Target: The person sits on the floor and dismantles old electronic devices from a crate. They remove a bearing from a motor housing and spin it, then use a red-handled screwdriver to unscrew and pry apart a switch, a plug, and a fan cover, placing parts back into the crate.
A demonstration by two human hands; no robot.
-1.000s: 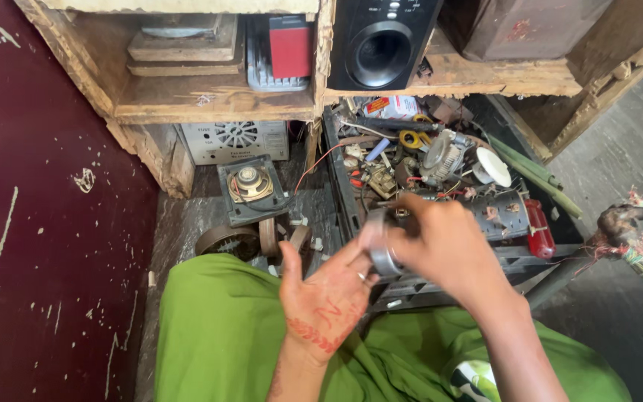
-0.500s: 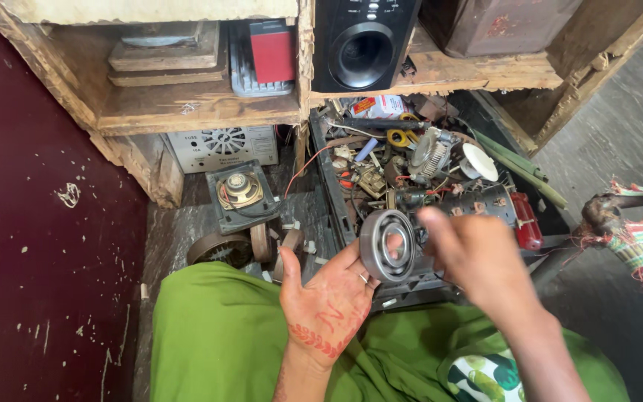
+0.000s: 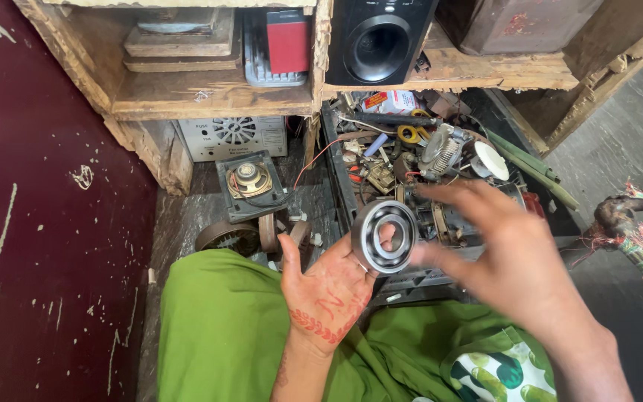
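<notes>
My left hand (image 3: 327, 290), palm up with reddish henna marks, holds a round steel ball bearing (image 3: 385, 235) upright on its fingertips, one finger showing through the centre hole. My right hand (image 3: 511, 257) is blurred, fingers spread, just to the right of the bearing, with its fingertips near the bearing's rim; I cannot tell if they touch. Both hands hover above my lap, covered in green cloth (image 3: 225, 327), in front of a black tray (image 3: 338, 175) of scrap parts.
The tray holds wires, a small motor (image 3: 440, 151), a white disc (image 3: 491, 160) and yellow-handled scissors (image 3: 409, 134). A loose speaker (image 3: 248, 181) and rusty wheels (image 3: 226, 237) lie on the floor. Above is a wooden shelf (image 3: 210, 98) with a black speaker box (image 3: 377, 37). A maroon wall (image 3: 31, 208) stands left.
My right hand has come off the bearing and pulled away to the right, opening its fingers. The bearing now stands exposed, face-on, on my left fingertips.
</notes>
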